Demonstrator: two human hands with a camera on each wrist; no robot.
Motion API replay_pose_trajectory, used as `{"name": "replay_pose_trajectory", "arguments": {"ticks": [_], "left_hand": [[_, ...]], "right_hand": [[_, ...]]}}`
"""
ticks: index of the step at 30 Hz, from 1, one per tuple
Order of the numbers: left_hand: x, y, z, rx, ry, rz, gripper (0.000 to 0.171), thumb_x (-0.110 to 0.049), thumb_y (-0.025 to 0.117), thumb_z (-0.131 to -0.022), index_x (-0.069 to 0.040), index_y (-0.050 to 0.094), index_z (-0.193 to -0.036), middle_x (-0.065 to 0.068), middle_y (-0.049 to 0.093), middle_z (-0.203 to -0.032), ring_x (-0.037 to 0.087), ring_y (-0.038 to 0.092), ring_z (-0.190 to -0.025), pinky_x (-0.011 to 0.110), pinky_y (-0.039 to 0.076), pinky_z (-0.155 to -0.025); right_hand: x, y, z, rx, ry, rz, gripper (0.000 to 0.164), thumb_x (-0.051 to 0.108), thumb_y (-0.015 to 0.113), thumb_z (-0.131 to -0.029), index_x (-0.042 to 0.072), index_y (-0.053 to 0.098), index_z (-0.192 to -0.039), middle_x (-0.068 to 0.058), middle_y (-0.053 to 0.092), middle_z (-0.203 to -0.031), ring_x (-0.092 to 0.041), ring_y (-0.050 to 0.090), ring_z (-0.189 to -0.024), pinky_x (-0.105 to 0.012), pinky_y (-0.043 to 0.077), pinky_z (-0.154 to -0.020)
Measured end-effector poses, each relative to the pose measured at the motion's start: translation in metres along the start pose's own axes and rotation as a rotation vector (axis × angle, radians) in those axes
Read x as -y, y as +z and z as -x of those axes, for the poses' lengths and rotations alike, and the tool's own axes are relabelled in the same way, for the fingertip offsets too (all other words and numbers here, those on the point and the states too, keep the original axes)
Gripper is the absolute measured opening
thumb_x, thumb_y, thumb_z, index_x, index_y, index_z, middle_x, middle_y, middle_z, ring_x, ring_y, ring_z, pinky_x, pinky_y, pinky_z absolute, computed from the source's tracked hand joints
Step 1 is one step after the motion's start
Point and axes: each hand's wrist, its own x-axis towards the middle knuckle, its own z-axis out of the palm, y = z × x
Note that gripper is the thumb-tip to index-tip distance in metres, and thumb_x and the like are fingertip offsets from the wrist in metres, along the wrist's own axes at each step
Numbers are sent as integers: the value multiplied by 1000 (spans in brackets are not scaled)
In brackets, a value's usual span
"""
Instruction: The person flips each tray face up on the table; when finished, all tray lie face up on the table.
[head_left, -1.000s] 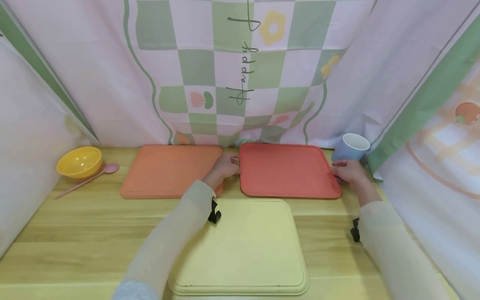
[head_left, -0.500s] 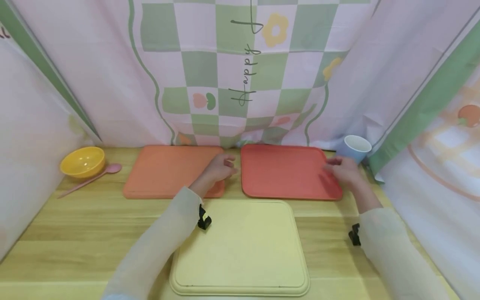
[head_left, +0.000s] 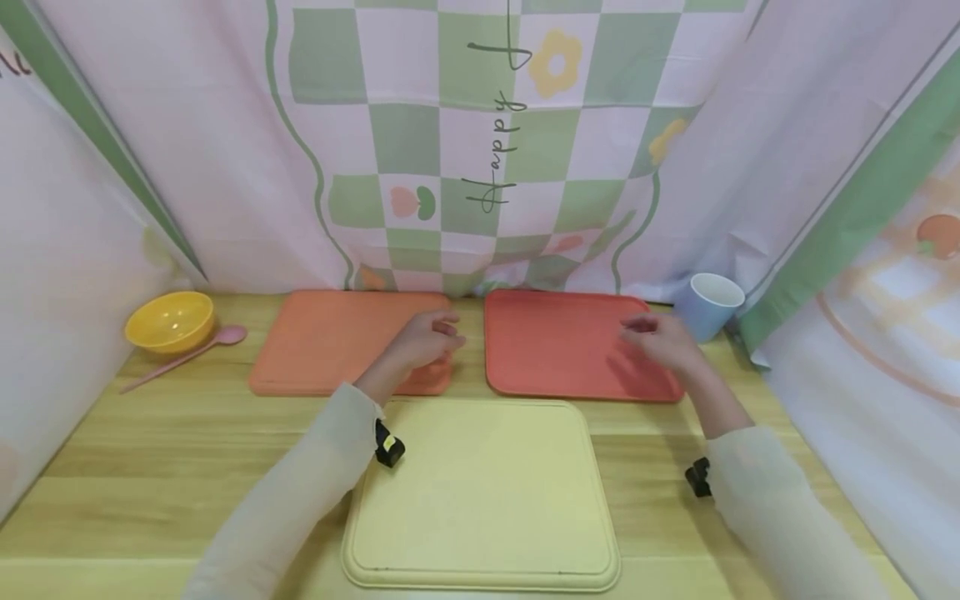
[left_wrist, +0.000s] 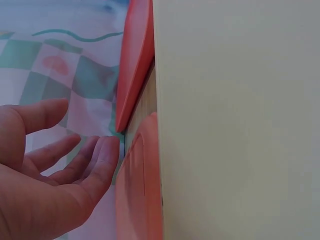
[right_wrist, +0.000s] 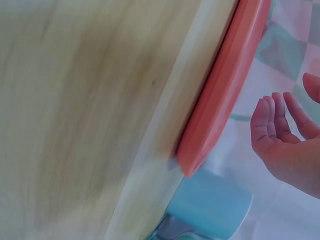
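Over the right end of the orange tray [head_left: 322,342] hovers the left hand [head_left: 420,340]; over the red tray [head_left: 555,342], the right hand [head_left: 663,340]. Both hold nothing, thumbs apart from loosely bent fingers. A high path seems safest (the blue cup [head_left: 705,315] stands near), leaving both trays unnudged.

We identify the support as a light wood-grain table [head_left: 150,500], bearing an orange rectangular tray [head_left: 330,346] and a red rectangular tray [head_left: 562,346] side by side along its far edge, with a strip of wood showing between them. Nearer to us, a pale yellow rectangular tray [head_left: 483,492] with rounded corners lies flat, just in front of both. At the far left we locate a glossy yellow bowl [head_left: 170,321], upright, with a pink spoon [head_left: 197,352] lying obliquely just beside it; at the far right, a light blue cup [head_left: 702,315] stands upright near the red tray.
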Motion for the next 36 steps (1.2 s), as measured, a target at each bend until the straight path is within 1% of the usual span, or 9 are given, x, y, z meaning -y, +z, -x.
{"name": "replay_pose_trajectory", "arguments": {"ticks": [1,3,8,12,16,23,27,32,36], "left_hand": [[0,-1,1,1,2,3,55,-11,66,-98,-2,48,-149,18,57,-130,28,64,-95,35,56,-77],[1,-4,5,4,12,8,55,-11,66,-98,-2,47,-149,19,56,-133,28,63,-100,37,56,-81],[5,-12,16,20,57,12,55,-9,64,-99,-1,46,-149,22,55,-134,32,62,-113,42,55,-90],[7,-21,26,29,106,-59,53,-10,63,-99,0,47,-148,21,57,-132,35,60,-117,44,53,-94],[7,-28,34,34,135,-139,51,-13,62,-100,1,48,-147,19,61,-128,34,59,-118,45,54,-90],[13,-37,44,55,130,-176,51,-13,64,-101,3,49,-147,21,60,-129,34,61,-113,44,56,-87],[18,-44,51,70,117,-165,50,-14,63,-101,2,48,-147,21,59,-129,34,63,-109,45,57,-86],[25,-53,58,103,104,-154,49,-13,61,-103,3,47,-147,21,59,-126,33,62,-109,43,57,-87],[29,-60,64,122,92,-163,49,-14,62,-102,2,49,-146,19,60,-124,33,62,-111,44,56,-89]], "right_hand": [[2,1,1,7,-10,2,45,19,59,-103,-12,54,-136,-33,56,-130,-43,54,-118,-41,49,-90],[4,4,3,22,-39,18,45,18,59,-103,-12,55,-135,-33,58,-128,-43,55,-117,-42,50,-88],[8,9,8,78,-70,38,45,19,58,-104,-11,54,-137,-31,58,-128,-43,54,-118,-45,51,-89],[12,14,12,114,-68,8,46,19,59,-104,-10,53,-138,-29,58,-129,-41,54,-118,-45,50,-90],[16,18,16,139,-69,-37,46,19,60,-104,-10,53,-139,-28,58,-129,-38,56,-115,-47,52,-90],[22,22,25,184,-89,-43,44,16,60,-104,-11,53,-137,-28,60,-126,-37,58,-112,-43,55,-85],[24,26,26,184,-82,-70,45,18,62,-103,-10,54,-137,-26,61,-125,-37,59,-111,-44,55,-86],[21,29,26,180,-85,-77,45,19,65,-101,-10,56,-135,-25,63,-122,-34,64,-102,-39,56,-81],[19,30,29,209,-59,-109,45,18,65,-101,-11,55,-135,-26,62,-121,-34,67,-95,-37,59,-77]]}}
